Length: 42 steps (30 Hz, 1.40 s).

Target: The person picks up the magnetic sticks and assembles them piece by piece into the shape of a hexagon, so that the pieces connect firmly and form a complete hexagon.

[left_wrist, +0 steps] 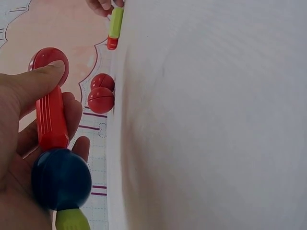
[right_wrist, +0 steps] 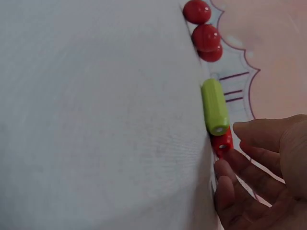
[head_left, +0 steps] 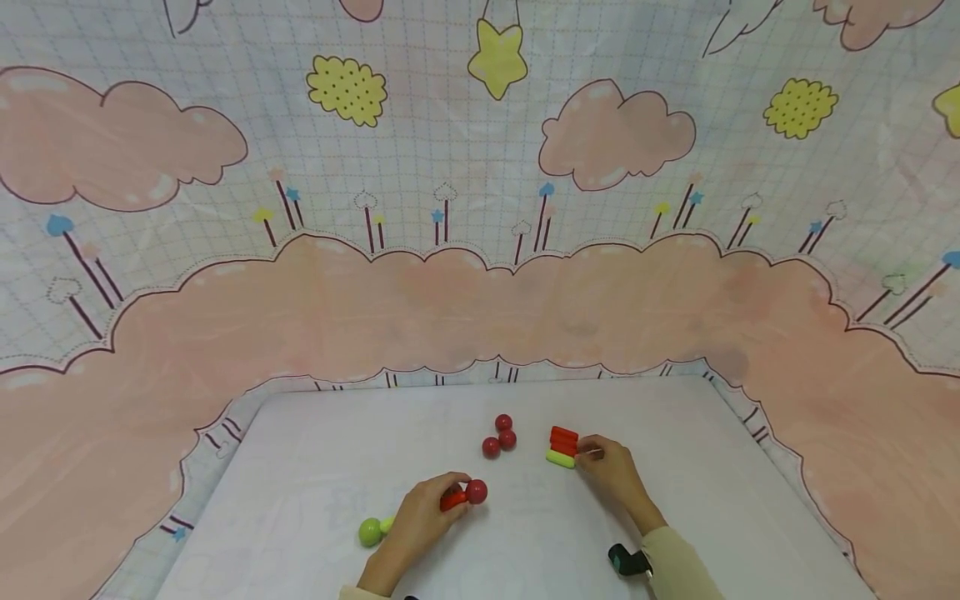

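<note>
My left hand [head_left: 420, 518] holds a chain of toy balls and rods, its thumb on the red ball [left_wrist: 52, 64] and its fingers behind the red rod [left_wrist: 52, 120]. Below that rod come a blue ball [left_wrist: 61, 179] and a yellow-green rod [left_wrist: 72, 220]. A green ball [head_left: 370, 532] ends the chain in the head view. My right hand [head_left: 613, 473] is at the right ends of a small group of loose rods: red rods [head_left: 564, 435] and a yellow-green rod [head_left: 560, 459]. In the right wrist view its thumb and fingers are spread beside them; contact is unclear.
Three loose red balls [head_left: 507, 439] lie together on the white table [head_left: 315, 450], left of the loose rods. A black wrist device [head_left: 628, 560] is at the right sleeve. Behind the table hangs a cloth [head_left: 480, 308] printed with clouds and stars.
</note>
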### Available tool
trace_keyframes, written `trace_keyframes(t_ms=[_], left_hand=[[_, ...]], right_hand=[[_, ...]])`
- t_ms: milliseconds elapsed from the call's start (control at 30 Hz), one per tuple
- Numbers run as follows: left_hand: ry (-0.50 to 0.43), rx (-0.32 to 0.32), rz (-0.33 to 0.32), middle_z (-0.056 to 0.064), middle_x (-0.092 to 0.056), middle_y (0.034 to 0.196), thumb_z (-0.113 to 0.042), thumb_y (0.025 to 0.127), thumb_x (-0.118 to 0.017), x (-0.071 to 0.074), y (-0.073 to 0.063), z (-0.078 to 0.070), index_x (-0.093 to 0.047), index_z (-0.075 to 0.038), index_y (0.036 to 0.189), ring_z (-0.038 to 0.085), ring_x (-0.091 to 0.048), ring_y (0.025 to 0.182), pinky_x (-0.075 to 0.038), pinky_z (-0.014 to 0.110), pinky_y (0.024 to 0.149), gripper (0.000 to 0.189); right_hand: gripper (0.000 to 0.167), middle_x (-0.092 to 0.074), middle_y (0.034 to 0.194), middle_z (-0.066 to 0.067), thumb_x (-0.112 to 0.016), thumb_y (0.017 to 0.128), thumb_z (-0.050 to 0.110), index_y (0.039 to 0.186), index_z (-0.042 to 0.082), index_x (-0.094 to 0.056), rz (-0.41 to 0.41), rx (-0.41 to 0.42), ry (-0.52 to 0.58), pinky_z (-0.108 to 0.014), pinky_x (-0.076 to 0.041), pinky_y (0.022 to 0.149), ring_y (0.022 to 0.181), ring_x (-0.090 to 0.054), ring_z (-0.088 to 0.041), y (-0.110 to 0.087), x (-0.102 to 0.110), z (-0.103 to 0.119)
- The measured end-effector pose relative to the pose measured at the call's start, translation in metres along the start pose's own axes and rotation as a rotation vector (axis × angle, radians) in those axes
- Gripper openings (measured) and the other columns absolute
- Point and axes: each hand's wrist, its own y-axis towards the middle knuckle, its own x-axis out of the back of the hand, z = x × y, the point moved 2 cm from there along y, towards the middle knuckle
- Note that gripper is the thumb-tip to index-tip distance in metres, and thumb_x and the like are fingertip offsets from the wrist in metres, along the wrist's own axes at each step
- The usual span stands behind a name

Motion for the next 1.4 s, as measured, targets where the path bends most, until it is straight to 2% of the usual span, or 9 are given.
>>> trace_keyframes(t_ms=[200, 400, 733, 1000, 1267, 1400], left_hand=[[0.018, -0.011, -0.016, -0.007, -0.07, 0.096, -0.021, 0.081, -0.079, -0.0009, 0.0002, 0.0007, -0.067, -0.021, 0.118, 0.011, -0.06, 0.089, -0.054, 0.04, 0.086, 0.038], [0.015, -0.008, -0.013, -0.008, -0.069, 0.096, -0.022, 0.081, -0.08, -0.0016, 0.0003, 0.0017, -0.067, -0.021, 0.118, 0.011, -0.059, 0.089, -0.054, 0.04, 0.085, 0.038], [0.012, -0.004, -0.009, -0.008, -0.069, 0.096, -0.024, 0.081, -0.08, -0.0014, -0.0003, 0.0015, -0.067, -0.022, 0.117, 0.01, -0.059, 0.089, -0.054, 0.039, 0.084, 0.039], [-0.002, 0.028, 0.008, -0.007, -0.07, 0.099, -0.024, 0.081, -0.08, -0.0002, 0.0, 0.0015, -0.067, -0.022, 0.118, 0.012, -0.059, 0.091, -0.054, 0.042, 0.087, 0.04], [0.022, -0.002, -0.019, -0.009, -0.069, 0.096, -0.023, 0.082, -0.079, 0.0002, -0.0017, 0.0021, -0.067, -0.022, 0.117, 0.01, -0.059, 0.09, -0.052, 0.038, 0.084, 0.037], [0.02, -0.005, -0.017, -0.01, -0.069, 0.096, -0.023, 0.082, -0.079, 0.0, -0.0013, 0.0027, -0.067, -0.023, 0.117, 0.009, -0.059, 0.089, -0.052, 0.038, 0.084, 0.037]], right_hand=[[0.02, -0.071, 0.102, -0.006, -0.07, 0.086, 0.006, 0.106, 0.007, -0.07, -0.005, -0.002, -0.019, -0.035, -0.055, 0.082, 0.094, -0.064, -0.021, 0.0056, -0.0031, -0.0037], [0.018, -0.072, 0.101, -0.007, -0.071, 0.086, 0.005, 0.104, 0.007, -0.071, -0.018, 0.025, -0.054, -0.038, -0.054, 0.084, 0.093, -0.064, -0.022, 0.0082, -0.0043, -0.0052], [0.018, -0.071, 0.101, -0.009, -0.069, 0.088, 0.006, 0.105, 0.006, -0.073, -0.017, 0.024, -0.078, -0.038, -0.053, 0.083, 0.09, -0.061, -0.021, 0.0088, -0.0053, -0.008], [0.019, -0.071, 0.105, -0.011, -0.069, 0.088, 0.008, 0.107, 0.005, -0.073, -0.03, 0.021, -0.071, -0.045, -0.053, 0.089, 0.096, -0.064, -0.024, 0.0045, -0.002, -0.0079], [0.018, -0.073, 0.102, -0.013, -0.072, 0.085, 0.005, 0.102, 0.004, -0.074, -0.068, 0.074, -0.042, -0.039, -0.055, 0.081, 0.091, -0.069, -0.025, 0.0024, 0.0014, -0.0068], [0.018, -0.073, 0.103, -0.012, -0.072, 0.085, 0.005, 0.103, 0.005, -0.074, -0.077, 0.076, -0.029, -0.037, -0.055, 0.081, 0.092, -0.069, -0.025, 0.0025, 0.0012, -0.0079]])
